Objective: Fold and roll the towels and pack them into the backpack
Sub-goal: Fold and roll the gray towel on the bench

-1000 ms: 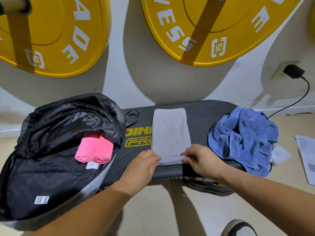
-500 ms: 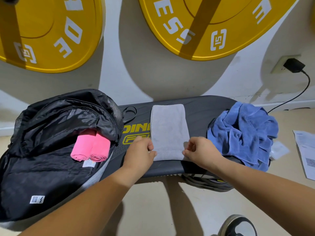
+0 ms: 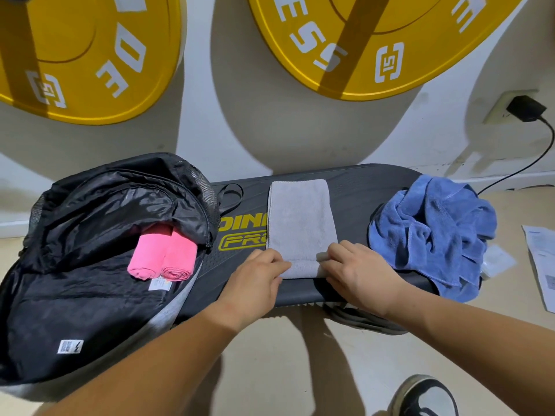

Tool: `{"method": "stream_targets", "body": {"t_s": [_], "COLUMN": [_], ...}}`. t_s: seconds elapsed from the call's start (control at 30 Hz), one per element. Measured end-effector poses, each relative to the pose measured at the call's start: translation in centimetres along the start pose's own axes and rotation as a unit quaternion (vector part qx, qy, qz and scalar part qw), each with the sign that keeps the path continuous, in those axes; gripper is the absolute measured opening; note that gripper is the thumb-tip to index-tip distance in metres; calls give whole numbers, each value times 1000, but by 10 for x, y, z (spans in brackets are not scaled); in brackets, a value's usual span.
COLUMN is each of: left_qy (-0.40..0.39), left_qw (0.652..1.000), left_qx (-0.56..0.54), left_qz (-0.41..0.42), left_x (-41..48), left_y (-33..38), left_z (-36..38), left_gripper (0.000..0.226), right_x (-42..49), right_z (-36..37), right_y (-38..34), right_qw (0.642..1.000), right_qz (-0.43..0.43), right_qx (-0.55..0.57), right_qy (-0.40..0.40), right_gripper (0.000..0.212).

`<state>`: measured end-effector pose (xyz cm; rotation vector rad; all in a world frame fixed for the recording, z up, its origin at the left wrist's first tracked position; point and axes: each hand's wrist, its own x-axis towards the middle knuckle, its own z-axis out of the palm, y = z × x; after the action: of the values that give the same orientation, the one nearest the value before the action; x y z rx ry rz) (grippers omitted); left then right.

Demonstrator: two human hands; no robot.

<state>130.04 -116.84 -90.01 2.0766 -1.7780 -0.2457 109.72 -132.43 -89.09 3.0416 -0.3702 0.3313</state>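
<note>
Rolling the grey towel (image 3: pixel 300 223)
My left hand (image 3: pixel 258 277) and right hand (image 3: pixel 357 274) pinch its near edge; roll tight, both sides level.

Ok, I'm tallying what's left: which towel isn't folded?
The blue towel, heaped crumpled at the platform's right end. The grey towel lies folded flat mid-platform; the pink towels sit rolled in the backpack.

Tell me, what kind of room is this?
Probably a home gym: big yellow weight plates by the wall, a black exercise platform, and the left hand and right hand gripping a gray towel on it.
</note>
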Motion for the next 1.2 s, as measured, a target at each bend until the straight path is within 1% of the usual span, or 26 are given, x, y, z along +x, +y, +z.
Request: {"method": "stream_targets", "body": {"t_s": [0.07, 0.1, 0.17, 0.2, 0.27, 0.3, 0.37, 0.47, 0.53, 0.6, 0.63, 0.67, 0.7, 0.73, 0.77, 0.8, 0.83, 0.87, 0.9, 0.97, 1.07, 1.17, 1.2], "left_qy": [12, 20, 20, 13, -13, -25, -40, -27, 0, 33, 55, 68, 68, 51, 23, 2, -8, -6, 0, 4, -4, -15, -20], "left_qw": [1000, 999, 997, 994, 981, 973, 952, 924, 920, 938, 955, 973, 988, 996, 997, 993, 989, 986, 985, 986, 988, 986, 986], "left_qx": [-22, -29, -57, -81, -128, -150, -192, -238, -234, -185, -145, -98, -47, 12, 71, 118, 147, 165, 172, 166, 154, 162, 163], "left_qz": [-11, -20, -52, -78, -144, -175, -234, -299, -315, -293, -253, -196, -131, -72, -28, -2, 9, 13, 14, 13, 15, 28, 32], "left_x": [2, 2, 3, 4, 4, 4, 4, 8, 11, 11, 11, 10, 9, 8, 7, 6, 4, 2, 0, -2, -1, 1, 2], "left_y": [-2, -2, 1, 3, 5, 5, 4, 5, 5, 5, 5, 5, 6, 7, 10, 12, 14, 16, 17, 20, 15, 7, 5], "left_z": [-1, -1, -3, -6, -10, -11, -12, -10, -10, -11, -11, -11, -11, -8, -6, -4, -3, -3, -3, -3, -3, -1, -1], "left_gripper": [31, 32, 31, 31, 31, 31, 26, 16, 13, 13, 15, 14, 15, 18, 20, 20, 19, 17, 14, 16, 29, 37, 40], "right_x": [3, 4, 7, 9, 14, 17, 22, 27, 30, 31, 31, 30, 29, 28, 25, 23, 21, 20, 18, 14, 12, 14, 16], "right_z": [3, 2, -4, -10, -21, -24, -27, -23, -19, -16, -15, -14, -11, -8, -5, -2, 2, 4, 6, 6, 4, 1, 1], "right_y": [-1, -2, -3, -2, -1, -2, -4, -5, -3, -1, 0, 1, 2, 2, 1, 0, -2, -4, -5, -6, 3, 7, 7], "right_qw": [1000, 999, 994, 985, 946, 928, 893, 845, 830, 832, 841, 854, 875, 899, 926, 953, 976, 990, 996, 999, 1000, 1000, 1000], "right_qz": [9, 30, 94, 131, 208, 236, 288, 363, 398, 409, 408, 402, 383, 353, 308, 249, 184, 124, 77, 24, 5, -8, -8], "right_qx": [-17, -9, 43, 94, 225, 261, 303, 346, 347, 329, 313, 293, 270, 244, 213, 171, 114, 59, 24, 7, -6, 2, 10], "right_qy": [-11, -23, -47, -63, -104, -126, -167, -185, -181, -179, -170, -150, -118, -84, -48, -21, -7, 8, 24, 42, 25, -6, -20], "right_gripper": [22, 24, 23, 21, 24, 25, 22, 22, 28, 29, 26, 24, 24, 23, 21, 17, 12, 7, 7, 10, 17, 13, 14]}}
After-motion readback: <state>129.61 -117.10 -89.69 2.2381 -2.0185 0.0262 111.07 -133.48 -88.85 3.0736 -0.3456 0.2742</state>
